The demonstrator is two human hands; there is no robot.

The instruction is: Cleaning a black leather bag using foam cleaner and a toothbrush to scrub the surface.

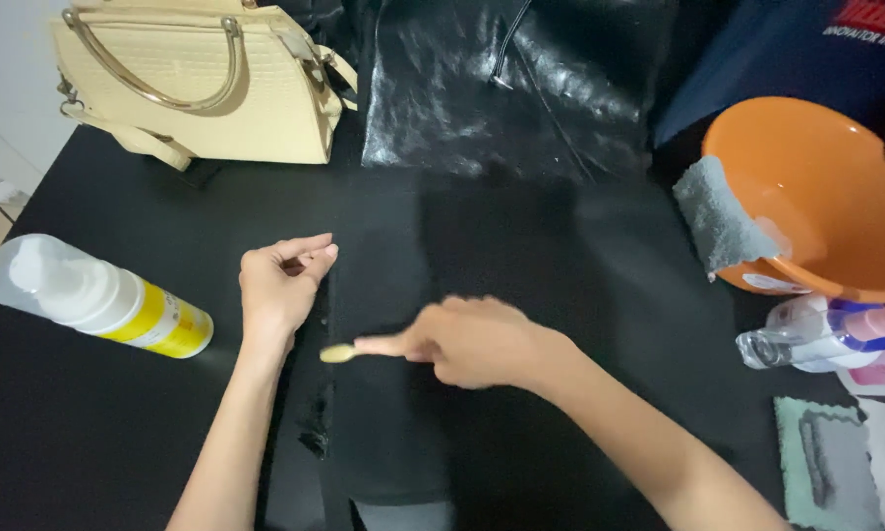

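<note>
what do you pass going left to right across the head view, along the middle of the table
white and yellow bottle lying on its side → left hand → small yellowish brush head → right hand → grey cloth on the orange bowl

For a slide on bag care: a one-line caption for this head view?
Right hand works a small brush along a black bag while the left hand steadies its edge.

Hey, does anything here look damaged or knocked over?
Yes. The black bag has a ragged, peeling patch on its left edge, just below the left hand. The foam pump bottle lies on its side on the table.
</note>
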